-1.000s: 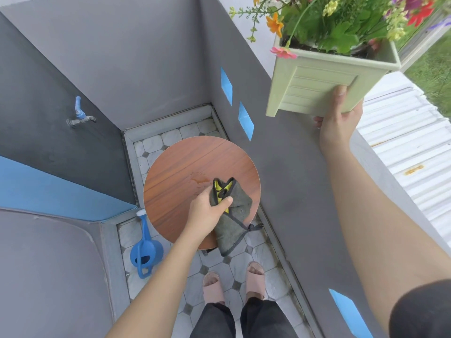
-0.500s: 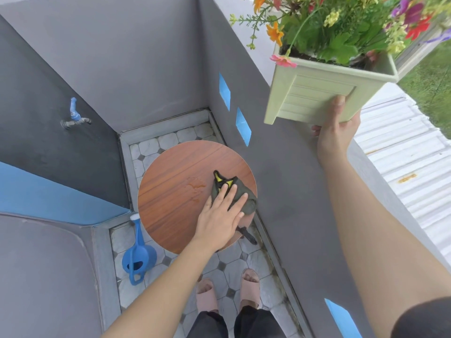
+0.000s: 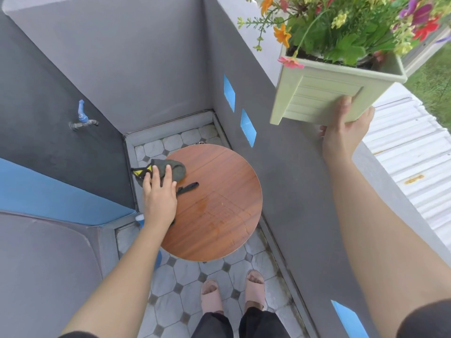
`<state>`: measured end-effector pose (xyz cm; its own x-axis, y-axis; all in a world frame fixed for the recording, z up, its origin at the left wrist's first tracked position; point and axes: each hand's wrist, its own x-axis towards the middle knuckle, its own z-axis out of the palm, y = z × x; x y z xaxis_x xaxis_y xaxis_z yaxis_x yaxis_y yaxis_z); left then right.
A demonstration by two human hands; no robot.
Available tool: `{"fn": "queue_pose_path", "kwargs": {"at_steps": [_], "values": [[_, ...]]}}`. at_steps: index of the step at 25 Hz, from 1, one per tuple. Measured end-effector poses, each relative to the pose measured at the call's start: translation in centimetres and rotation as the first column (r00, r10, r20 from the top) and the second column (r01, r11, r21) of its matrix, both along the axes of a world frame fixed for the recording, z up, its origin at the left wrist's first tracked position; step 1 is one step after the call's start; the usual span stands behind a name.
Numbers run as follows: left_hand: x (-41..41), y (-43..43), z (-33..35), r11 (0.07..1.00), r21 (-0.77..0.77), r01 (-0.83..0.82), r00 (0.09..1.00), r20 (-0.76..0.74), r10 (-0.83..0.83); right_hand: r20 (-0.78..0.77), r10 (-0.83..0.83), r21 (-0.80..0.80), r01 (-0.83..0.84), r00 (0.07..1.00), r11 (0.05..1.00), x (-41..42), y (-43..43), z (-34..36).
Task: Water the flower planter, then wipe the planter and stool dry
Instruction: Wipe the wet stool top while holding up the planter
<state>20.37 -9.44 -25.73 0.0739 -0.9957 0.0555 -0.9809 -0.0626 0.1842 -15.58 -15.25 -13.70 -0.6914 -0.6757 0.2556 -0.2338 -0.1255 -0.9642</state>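
Note:
A round wooden stool [image 3: 219,215] stands on the tiled floor below me, with a wet smear near its middle. My left hand [image 3: 159,198] presses a dark grey cloth [image 3: 174,169] with yellow trim flat onto the stool's far left edge, fingers straight. My right hand [image 3: 344,132] grips the bottom of a pale green square planter [image 3: 314,93] full of mixed flowers, held up in the air over the grey wall at the upper right.
A blue watering can [image 3: 140,219] sits on the floor left of the stool, mostly hidden by my left arm. A tap [image 3: 83,119] juts from the dark left wall. Grey walls close in on three sides. My feet in pink slippers [image 3: 231,291] stand near the stool.
My left hand flattened onto the cloth and slid it from the stool's right side across to its far left edge. The planter stays held up in my right hand.

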Motion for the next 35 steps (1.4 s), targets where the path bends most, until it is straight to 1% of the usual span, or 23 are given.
{"fn": "queue_pose_path", "kwargs": {"at_steps": [3,5,6,8,10,12,13,15,17,19,21,23,24,26,27,29,31,33,34,35], "values": [[-0.4,3.6,-0.4,0.99,-0.094,-0.109,0.993,0.024,0.112,-0.079,-0.058,0.02,0.06,0.995,0.998,-0.1,-0.1,-0.2],[-2.1,7.0,-0.4,0.985,-0.122,-0.12,0.993,-0.001,0.121,-0.072,-0.071,0.017,0.072,0.995,0.997,-0.3,-0.2,-0.4],[-3.5,8.8,-0.2,0.989,-0.126,-0.077,0.997,-0.011,0.076,-0.058,-0.067,0.02,0.068,0.996,0.997,-0.3,-0.3,-0.4],[-7.0,11.6,-0.1,0.991,-0.101,0.087,0.996,-0.019,-0.089,-0.04,-0.065,0.019,0.066,0.997,0.998,-0.1,-0.3,-0.3],[-10.6,12.4,-0.5,0.963,-0.053,0.265,0.964,-0.022,-0.267,-0.034,-0.056,0.006,0.056,0.998,0.998,0.0,-0.2,-0.2],[-13.1,10.9,-0.6,0.909,-0.066,0.412,0.911,-0.013,-0.413,-0.029,-0.056,-0.003,0.056,0.998,0.998,0.0,-0.2,-0.3],[-13.9,9.7,-0.4,0.886,-0.062,0.46,0.887,0.001,-0.461,-0.021,-0.058,-0.001,0.058,0.998,0.998,0.0,-0.2,-0.3],[-14.1,6.7,0.2,0.868,-0.048,0.495,0.869,0.057,-0.492,-0.027,-0.058,0.0,0.058,0.998,0.998,0.1,-0.1,-0.3],[-12.4,3.7,1.1,0.905,-0.055,0.422,0.905,0.093,-0.416,-0.045,-0.054,0.004,0.055,0.998,0.998,0.0,-0.1,-0.4],[-9.3,1.4,1.7,0.969,-0.053,0.243,0.967,0.092,-0.237,-0.042,-0.05,0.009,0.05,0.998,0.999,0.0,0.0,-0.4],[-5.4,0.2,1.8,1.0,0.0,0.019,0.994,0.105,-0.019,-0.039,-0.047,0.002,0.047,0.998,0.999,0.0,0.0,-0.4],[-1.9,0.4,1.7,0.983,0.03,-0.183,0.98,0.081,0.18,-0.044,-0.034,-0.021,0.033,0.998,0.999,0.2,0.2,-0.2],[-0.8,1.0,1.8,0.966,0.025,-0.259,0.965,0.056,0.257,-0.056,-0.027,-0.035,0.025,0.998,0.999,0.2,0.3,-0.1],[-0.2,3.0,1.8,0.942,0.001,-0.336,0.942,0.016,0.336,-0.062,-0.017,-0.054,0.014,0.998,0.998,0.2,0.4,-0.1],[-0.7,4.3,1.9,0.945,-0.01,-0.328,0.944,0.012,0.328,-0.056,-0.023,-0.052,0.02,0.998,0.998,0.2,0.4,-0.1],[-2.8,7.3,2.0,0.967,-0.007,-0.254,0.967,0.016,0.254,-0.044,-0.044,-0.038,0.042,0.998,0.998,0.2,0.2,-0.3],[-6.1,9.9,2.2,0.992,0.01,-0.124,0.992,0.004,0.124,-0.049,-0.055,-0.024,0.054,0.997,0.998,0.1,0.1,-0.5],[-10.0,12.1,2.4,0.994,0.033,0.102,0.995,-0.013,-0.102,-0.062,-0.052,-0.018,0.051,0.997,0.999,-0.1,0.0,-0.7],[-11.6,13.0,2.5,0.972,0.044,0.229,0.973,-0.003,-0.229,-0.061,-0.052,-0.014,0.051,0.997,0.999,-0.3,-0.1,-0.9],[-12.6,13.3,2.6,0.947,0.056,0.316,0.948,0.015,-0.317,-0.055,-0.054,-0.003,0.054,0.997,0.999,-0.5,-0.2,-1.0]]}}
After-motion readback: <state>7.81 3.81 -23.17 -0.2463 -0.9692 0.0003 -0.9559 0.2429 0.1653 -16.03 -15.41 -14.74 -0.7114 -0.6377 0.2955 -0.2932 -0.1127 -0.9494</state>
